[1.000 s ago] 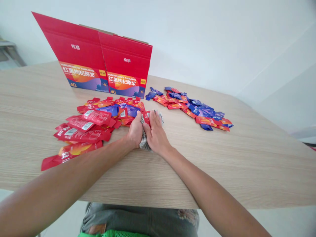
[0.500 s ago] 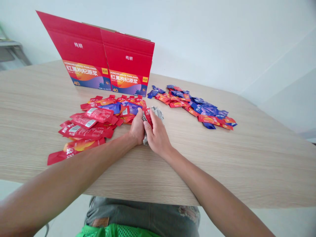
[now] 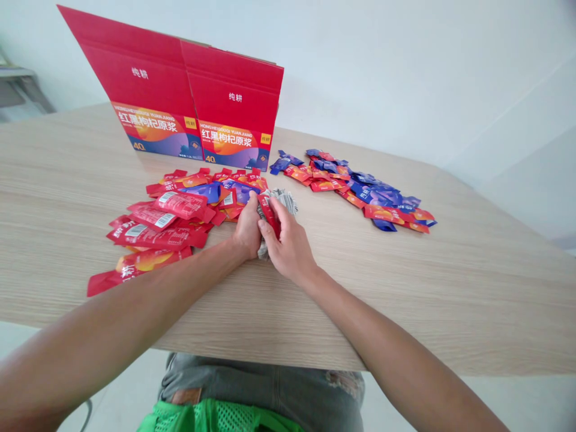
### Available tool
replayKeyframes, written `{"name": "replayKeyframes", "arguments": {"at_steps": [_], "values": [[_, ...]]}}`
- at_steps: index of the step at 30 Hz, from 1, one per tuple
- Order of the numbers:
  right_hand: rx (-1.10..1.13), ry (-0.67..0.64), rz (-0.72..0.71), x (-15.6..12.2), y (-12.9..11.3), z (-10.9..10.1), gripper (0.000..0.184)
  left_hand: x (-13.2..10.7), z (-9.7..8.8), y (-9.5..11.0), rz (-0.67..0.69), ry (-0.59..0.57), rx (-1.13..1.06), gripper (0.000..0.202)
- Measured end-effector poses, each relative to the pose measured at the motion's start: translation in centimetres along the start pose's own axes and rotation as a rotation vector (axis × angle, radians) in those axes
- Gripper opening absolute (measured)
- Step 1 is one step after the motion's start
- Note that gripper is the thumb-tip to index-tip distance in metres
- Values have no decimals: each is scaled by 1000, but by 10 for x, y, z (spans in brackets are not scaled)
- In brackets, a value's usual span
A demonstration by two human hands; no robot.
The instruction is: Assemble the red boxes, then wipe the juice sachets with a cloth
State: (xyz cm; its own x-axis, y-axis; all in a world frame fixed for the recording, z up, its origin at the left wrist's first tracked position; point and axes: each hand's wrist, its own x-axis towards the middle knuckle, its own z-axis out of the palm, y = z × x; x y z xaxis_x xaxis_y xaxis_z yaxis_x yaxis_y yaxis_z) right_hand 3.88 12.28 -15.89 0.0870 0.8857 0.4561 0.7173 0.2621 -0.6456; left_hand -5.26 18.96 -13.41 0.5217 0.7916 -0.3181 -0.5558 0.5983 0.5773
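Frame centre: left hand (image 3: 248, 231) and right hand (image 3: 290, 246) close together, clamped on sachet stack (image 3: 270, 211) from either side. Stack's long axis runs up-frame, both hands equally near. Loose sachet pile (image 3: 175, 216) just left.

— What stands at the back?
— Two red boxes (image 3: 193, 102), upright and touching side by side on the pale wood surface (image 3: 405, 288), with a white wall (image 3: 405, 60) behind them.
— And in front of the boxes?
— A red heap (image 3: 166, 225) of sachets, some showing barcodes, a few blue ones near the boxes.
— To the boxes' right?
— A mixed heap (image 3: 360, 189), blue and orange-red sachets, trailing away from the right box's corner.
— Left of the boxes?
— Something grey (image 3: 18, 90), too cut off to tell.
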Motion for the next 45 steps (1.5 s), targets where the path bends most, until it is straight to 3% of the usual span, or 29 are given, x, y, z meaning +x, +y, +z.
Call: {"name": "replayKeyframes", "arguments": {"at_steps": [3,7,11,16,21,24,30,36,39,41,45], "values": [[-34,70,72,2,2,-2,61,-2,6,-1,-62,42,-44,69],[-30,67,22,-1,0,-7,47,-5,9,1,-87,36,-74,72],[137,83,0,2,4,-22,41,-5,8,6,-74,49,-124,78],[412,132,121,16,31,-29,47,-5,11,2,-90,19,-135,71],[36,283,33,20,48,-14,41,-5,14,-7,-141,-24,-163,70],[-113,194,-16,13,42,-2,47,-4,11,-9,-99,25,-151,63],[-80,-14,-80,1,24,10,60,1,-1,-4,-12,125,-92,55],[-40,-181,-171,-1,8,-12,64,-4,-1,0,-56,130,-89,60],[-25,-236,-154,0,2,-30,58,-9,4,2,-90,105,-118,62],[-20,-223,-98,4,1,-42,51,-10,7,2,-112,91,-131,62],[-5,-13,-80,25,-3,-54,43,-4,7,-5,-65,50,-140,61]]}}
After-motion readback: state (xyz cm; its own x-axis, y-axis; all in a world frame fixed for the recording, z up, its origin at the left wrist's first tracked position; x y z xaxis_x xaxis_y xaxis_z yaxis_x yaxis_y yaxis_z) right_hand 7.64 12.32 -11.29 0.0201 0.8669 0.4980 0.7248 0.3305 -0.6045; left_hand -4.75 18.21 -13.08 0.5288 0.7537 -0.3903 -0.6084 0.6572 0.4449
